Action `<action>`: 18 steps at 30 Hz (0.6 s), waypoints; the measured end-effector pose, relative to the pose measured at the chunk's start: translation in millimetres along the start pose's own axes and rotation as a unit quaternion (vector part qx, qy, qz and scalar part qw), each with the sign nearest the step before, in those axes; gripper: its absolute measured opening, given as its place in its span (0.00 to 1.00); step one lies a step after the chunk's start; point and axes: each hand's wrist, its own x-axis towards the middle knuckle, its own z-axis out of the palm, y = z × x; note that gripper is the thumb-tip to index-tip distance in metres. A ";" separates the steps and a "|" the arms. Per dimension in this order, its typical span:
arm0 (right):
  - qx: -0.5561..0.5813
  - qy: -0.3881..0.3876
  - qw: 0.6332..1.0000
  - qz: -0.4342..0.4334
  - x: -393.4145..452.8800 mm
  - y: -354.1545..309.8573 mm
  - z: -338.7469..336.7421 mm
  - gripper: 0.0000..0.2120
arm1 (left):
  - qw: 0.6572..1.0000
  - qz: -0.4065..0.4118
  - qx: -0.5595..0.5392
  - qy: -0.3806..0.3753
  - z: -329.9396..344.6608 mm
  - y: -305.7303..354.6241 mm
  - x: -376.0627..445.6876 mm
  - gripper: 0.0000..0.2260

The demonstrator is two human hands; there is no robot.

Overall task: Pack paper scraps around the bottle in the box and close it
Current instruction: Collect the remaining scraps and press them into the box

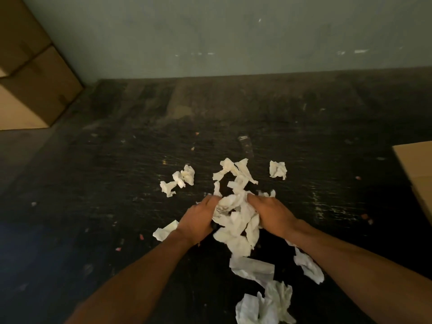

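Observation:
Several crumpled white paper scraps lie on the dark, scratched table [117, 174]. My left hand [198, 220] and my right hand [271, 216] face each other with curled fingers and grip a bunch of paper scraps [236, 216] between them. Loose scraps stay spread around: a cluster at the left [180, 178], a single one at the right [277, 169], more near me [264, 305]. A cardboard box [416, 169] shows only its edge at the far right. No bottle is visible.
Stacked cardboard boxes [35, 73] stand at the back left against a grey-green wall [233, 36]. Tiny bits of debris dot the tabletop.

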 end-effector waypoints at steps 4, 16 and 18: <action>0.088 0.033 0.995 0.014 -10.7 0.9 -26.2 0.15 | 0.998 -0.046 -0.018 0.040 -26.5 2.6 -20.3 0.30; 0.178 0.128 0.975 0.041 -67.6 -21.0 -106.8 0.04 | 0.980 -0.136 -0.052 0.137 -77.7 52.8 -83.2 0.29; 0.168 0.141 0.975 0.049 -83.3 -25.4 -120.0 0.05 | 0.977 -0.134 -0.060 0.152 -87.4 62.5 -93.0 0.25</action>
